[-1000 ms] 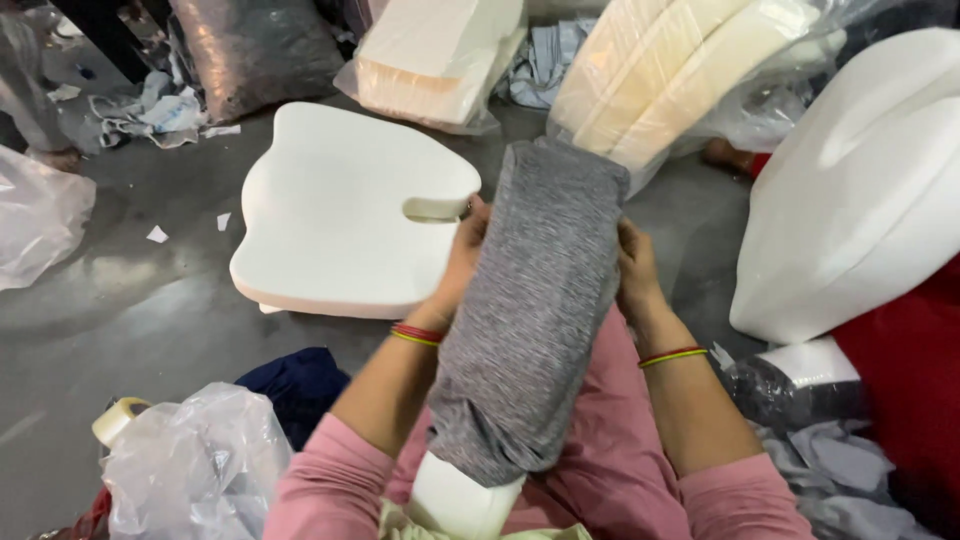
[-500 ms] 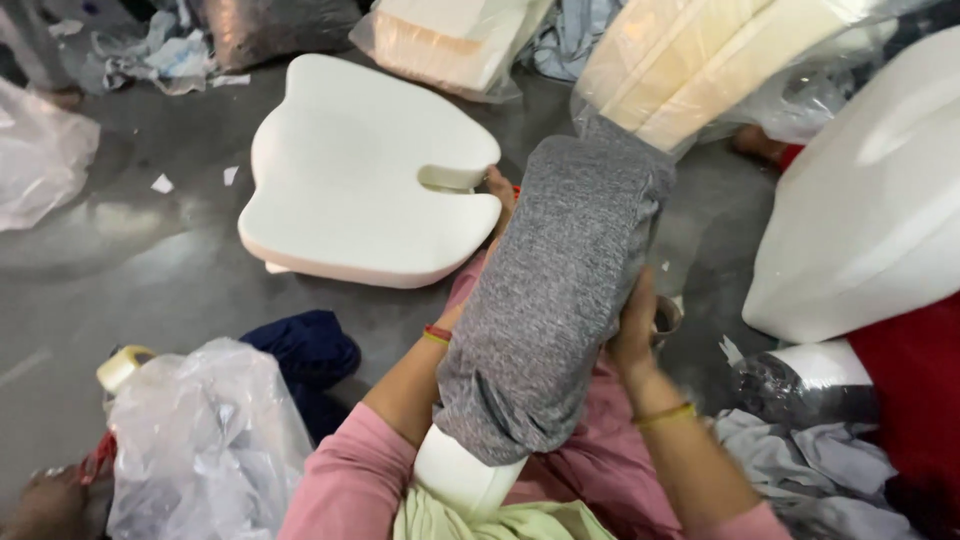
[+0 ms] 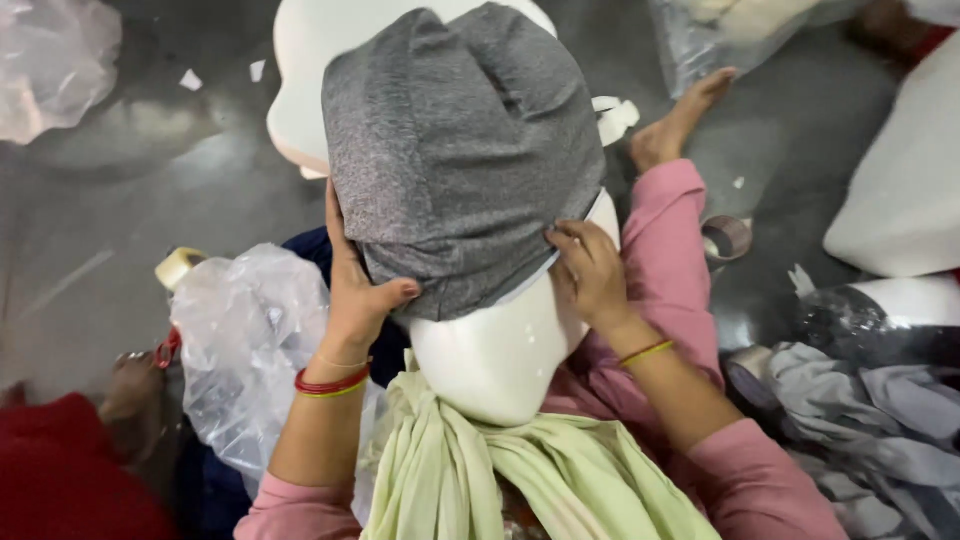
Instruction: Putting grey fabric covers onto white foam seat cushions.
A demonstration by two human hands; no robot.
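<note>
Cushion: one white moulded foam cushion upright on the lap, lower part bare.
Cover: one grey knit fabric cover holds its upper part.
Left hand: grip clenched on cover's hem.
Right hand: grip pinching hem.
Bag: clear plastic bag beside, contents unclear.

There is one view only, from a camera on the person's head. It looks steeply down and a little forward, very near to the two hands and the grey cover. The grey floor fills the far part, left and right.
</note>
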